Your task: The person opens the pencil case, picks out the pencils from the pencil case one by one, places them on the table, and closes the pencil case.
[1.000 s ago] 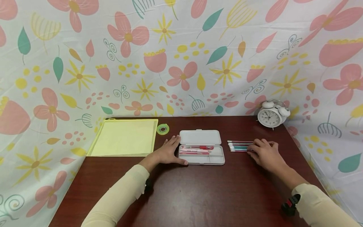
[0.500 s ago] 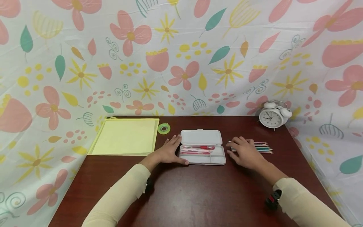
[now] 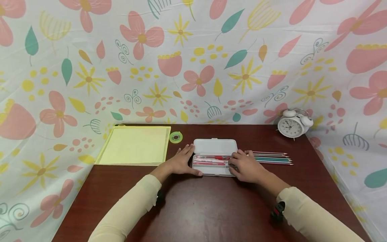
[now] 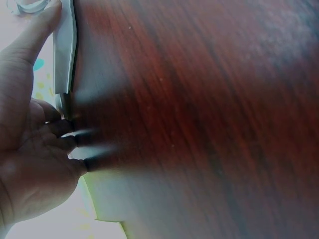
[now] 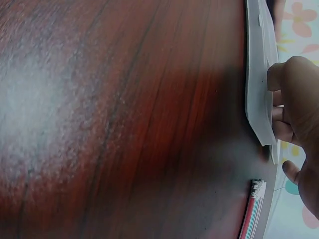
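An open white pencil case (image 3: 215, 170) lies in the middle of the table in the head view, with several red and white pens and pencils (image 3: 210, 160) in it. My left hand (image 3: 179, 161) rests at its left end, fingers spread straight, thumb along the near corner. My right hand (image 3: 248, 167) reaches over the right end, fingertips bent down into the small compartments. The right wrist view shows the thumb (image 5: 276, 77) at the near wall and the other fingertips behind it; I cannot tell whether they pinch anything. Just right of the case lies a row of coloured pencils (image 3: 273, 158).
A yellow file folder (image 3: 136, 146) with paper lies at the back left. Beside it is a green tape roll (image 3: 176, 137). A white alarm clock (image 3: 291, 126) stands at the back right corner. A flower-patterned cloth (image 3: 193, 60) hangs behind the dark wooden table (image 3: 193, 208).
My right hand has moved left from the row of pencils to the right end of the pencil case, uncovering the pencils' points. The left hand has stayed at the case.
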`<act>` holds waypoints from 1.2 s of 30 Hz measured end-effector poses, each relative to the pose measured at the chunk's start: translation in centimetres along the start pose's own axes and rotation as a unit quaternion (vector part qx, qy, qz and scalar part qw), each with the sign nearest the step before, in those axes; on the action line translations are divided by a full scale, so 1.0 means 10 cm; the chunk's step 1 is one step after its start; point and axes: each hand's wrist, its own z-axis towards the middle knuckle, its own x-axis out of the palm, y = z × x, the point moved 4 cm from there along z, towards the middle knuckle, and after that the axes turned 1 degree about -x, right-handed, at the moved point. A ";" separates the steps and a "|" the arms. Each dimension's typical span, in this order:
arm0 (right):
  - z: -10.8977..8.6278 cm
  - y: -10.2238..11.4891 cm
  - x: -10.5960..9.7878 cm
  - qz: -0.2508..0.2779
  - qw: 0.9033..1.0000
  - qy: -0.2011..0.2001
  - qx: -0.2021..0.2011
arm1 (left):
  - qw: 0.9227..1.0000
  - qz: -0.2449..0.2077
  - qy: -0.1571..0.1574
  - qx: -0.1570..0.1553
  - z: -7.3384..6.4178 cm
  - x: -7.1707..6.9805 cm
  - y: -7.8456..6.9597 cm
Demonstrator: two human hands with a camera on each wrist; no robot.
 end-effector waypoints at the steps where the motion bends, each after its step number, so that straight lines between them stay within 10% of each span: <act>1: 0.00 0.01 0.00 0.002 1.000 0.001 0.001 | 1.000 -0.001 0.000 -0.001 0.00 0.00 0.00; 29: 0.09 -0.01 0.02 0.097 0.995 -0.025 0.019 | 1.000 -0.006 -0.001 0.001 0.01 0.01 0.02; 36: 0.22 -0.13 -0.03 0.114 0.989 -0.097 0.008 | 1.000 -0.003 -0.003 0.003 0.03 0.01 0.04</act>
